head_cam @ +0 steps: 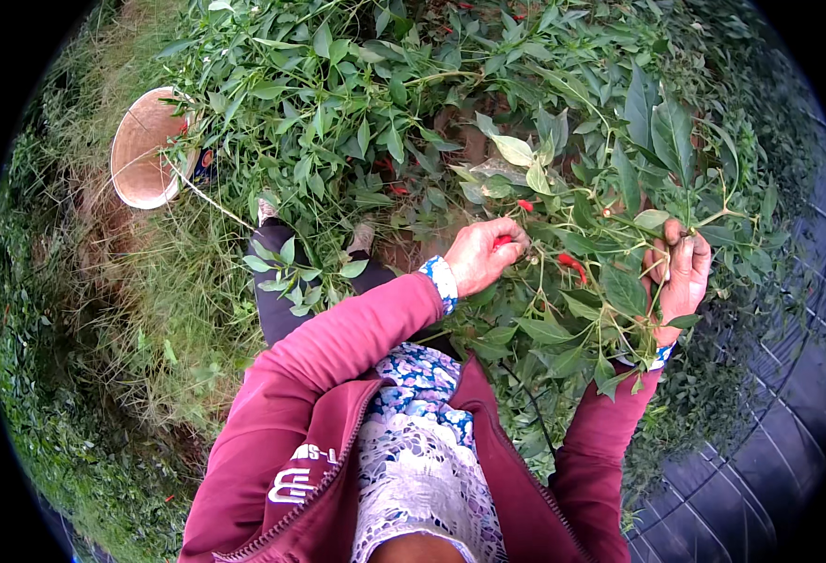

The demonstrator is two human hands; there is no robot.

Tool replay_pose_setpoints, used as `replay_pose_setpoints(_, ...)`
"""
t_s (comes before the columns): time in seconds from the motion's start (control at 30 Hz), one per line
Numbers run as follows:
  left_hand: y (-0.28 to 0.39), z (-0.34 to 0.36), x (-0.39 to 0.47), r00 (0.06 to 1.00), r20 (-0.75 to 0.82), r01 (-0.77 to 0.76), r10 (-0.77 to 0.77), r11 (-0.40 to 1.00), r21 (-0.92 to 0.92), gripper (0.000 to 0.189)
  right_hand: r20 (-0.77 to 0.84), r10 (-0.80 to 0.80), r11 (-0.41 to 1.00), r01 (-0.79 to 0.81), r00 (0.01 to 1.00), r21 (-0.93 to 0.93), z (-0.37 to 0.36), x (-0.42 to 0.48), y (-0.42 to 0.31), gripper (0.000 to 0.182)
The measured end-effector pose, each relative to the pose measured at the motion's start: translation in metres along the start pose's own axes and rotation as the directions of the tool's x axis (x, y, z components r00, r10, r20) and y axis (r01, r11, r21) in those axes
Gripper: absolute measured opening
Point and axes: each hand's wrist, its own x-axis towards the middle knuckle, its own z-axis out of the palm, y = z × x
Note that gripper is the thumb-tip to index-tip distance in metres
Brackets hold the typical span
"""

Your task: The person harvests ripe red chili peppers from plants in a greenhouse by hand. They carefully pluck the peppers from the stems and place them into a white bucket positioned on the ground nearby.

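My left hand is closed around red chili peppers, partly hidden by its fingers, just beside the plant. My right hand pinches a leafy green stem of a chili pepper plant, the branch spreading between both hands. On that plant hang a red chili pepper in the gap between my hands and another red chili pepper just above my left hand.
A pale-lined bucket with a string handle stands in the grass at upper left, something red at its inner edge. Dense pepper plants surround my legs. Black ground sheeting with light lines runs along the right.
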Motion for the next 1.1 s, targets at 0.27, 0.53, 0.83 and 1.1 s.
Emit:
replay_pose_setpoints(0.27, 0.043, 0.027, -0.001, 0.972, 0.183, -0.150, 0.145, 0.989, 0.010, 0.014, -0.074, 0.017, 1.000, -0.017, 0.997, 0.005, -0.048, -0.010, -0.008, 0.011)
replay_pose_setpoints(0.53, -0.006, 0.024, 0.038, 0.994, -0.021, -0.095, 0.110, 0.924, 0.371, 0.026, -0.169, 0.010, 0.996, -0.024, 0.986, -0.082, -0.084, -0.038, -0.024, 0.019)
replay_pose_setpoints(0.83, -0.019, 0.042, 0.053, 0.998, -0.051, 0.003, 0.019, 0.918, 0.396, 0.019, -0.274, -0.007, 1.000, 0.000, 0.962, -0.027, -0.085, -0.056, -0.028, 0.017)
replay_pose_setpoints(1.1, -0.007, 0.020, 0.039, 0.752, 0.436, 0.637, -0.495, 0.373, -0.674, 0.017, -0.175, 0.184, 0.893, -0.091, 0.967, 0.440, -0.107, -0.056, -0.031, 0.017)
